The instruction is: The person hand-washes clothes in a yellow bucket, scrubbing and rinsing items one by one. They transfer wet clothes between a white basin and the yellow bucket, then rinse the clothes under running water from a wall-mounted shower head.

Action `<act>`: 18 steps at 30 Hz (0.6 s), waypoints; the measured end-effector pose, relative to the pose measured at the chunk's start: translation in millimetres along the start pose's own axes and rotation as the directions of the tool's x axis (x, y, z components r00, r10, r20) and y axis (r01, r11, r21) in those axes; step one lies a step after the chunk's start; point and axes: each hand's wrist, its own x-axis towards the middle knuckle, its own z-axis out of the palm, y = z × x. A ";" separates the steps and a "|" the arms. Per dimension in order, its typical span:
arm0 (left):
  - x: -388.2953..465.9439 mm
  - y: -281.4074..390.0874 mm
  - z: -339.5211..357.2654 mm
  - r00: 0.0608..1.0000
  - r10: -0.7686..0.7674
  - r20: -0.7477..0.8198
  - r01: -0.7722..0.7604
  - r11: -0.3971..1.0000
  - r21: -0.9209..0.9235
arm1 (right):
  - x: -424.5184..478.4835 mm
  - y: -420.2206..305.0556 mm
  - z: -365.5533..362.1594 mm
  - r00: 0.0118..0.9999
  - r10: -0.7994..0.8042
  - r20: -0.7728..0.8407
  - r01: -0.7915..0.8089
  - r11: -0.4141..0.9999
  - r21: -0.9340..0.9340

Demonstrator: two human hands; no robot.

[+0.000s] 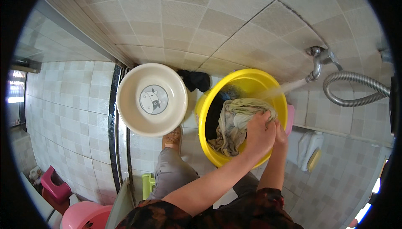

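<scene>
Over a yellow plastic bucket (207, 150), my left hand (261, 132) and my right hand (280, 134) sit close together. Both are closed on the bunched end of a pale greenish-grey wet cloth (230, 128). The rest of the cloth hangs down inside the bucket. Beneath it lies some black fabric (212, 120), partly hidden. A stream of water (284, 88) runs from the chrome tap (317, 64) on the wall into the bucket. My fingertips are largely hidden in the folds.
A cream basin (124, 103) with a cow picture stands left of the bucket, above my sandalled foot (172, 138). Black cloth (196, 80) lies by the wall. A coiled metal hose (345, 102) hangs right. A green stool (147, 185) and metal door track (124, 153) are on the left.
</scene>
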 end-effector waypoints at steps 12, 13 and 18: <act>-28.4 6.9 24.8 0.992 0.090 0.084 -0.100 0.988 0.116 | 103.6 80.5 -35.3 0.870 -0.147 -0.471 -0.466 0.070 -0.882; -26.9 6.2 22.8 0.993 0.087 0.079 -0.095 0.990 0.106 | 107.7 89.6 -40.4 0.863 -0.117 -0.492 -0.484 0.090 -0.871; -7.0 -16.3 32.6 0.922 0.368 -0.117 -0.339 0.916 0.213 | 88.7 88.6 -55.2 0.774 0.137 -0.618 -0.365 0.895 -0.258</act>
